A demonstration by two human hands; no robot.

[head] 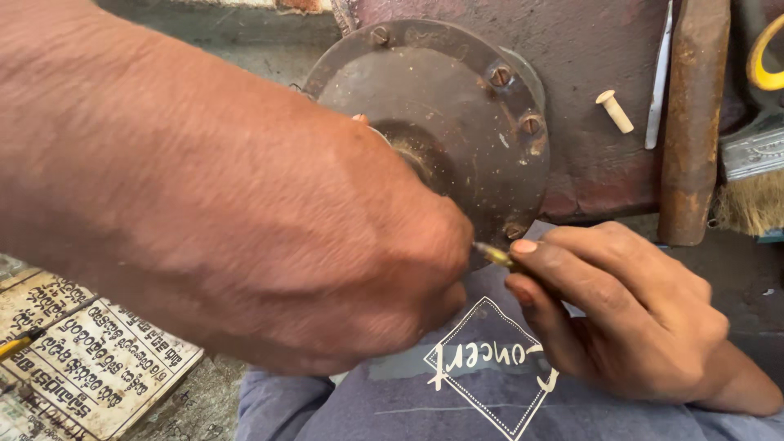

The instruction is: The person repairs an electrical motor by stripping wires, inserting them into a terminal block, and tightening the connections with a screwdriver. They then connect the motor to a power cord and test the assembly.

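A rusty round metal cover (469,122) with slotted screws around its rim rests on my lap, against a dark red metal surface. My left hand (327,253) fills the left of the view and lies over the cover's lower left edge, fingers curled against it. My right hand (621,310) pinches a small brass-coloured tool tip (494,256) at the cover's bottom rim, beside a screw (514,231). What the left fingers grip is hidden.
A small cream plastic peg (614,111) lies on the red surface to the right. A rusty bar (692,122) and a thin white strip (658,77) stand beside it. A brush (751,204) lies far right. Printed paper (82,359) lies lower left.
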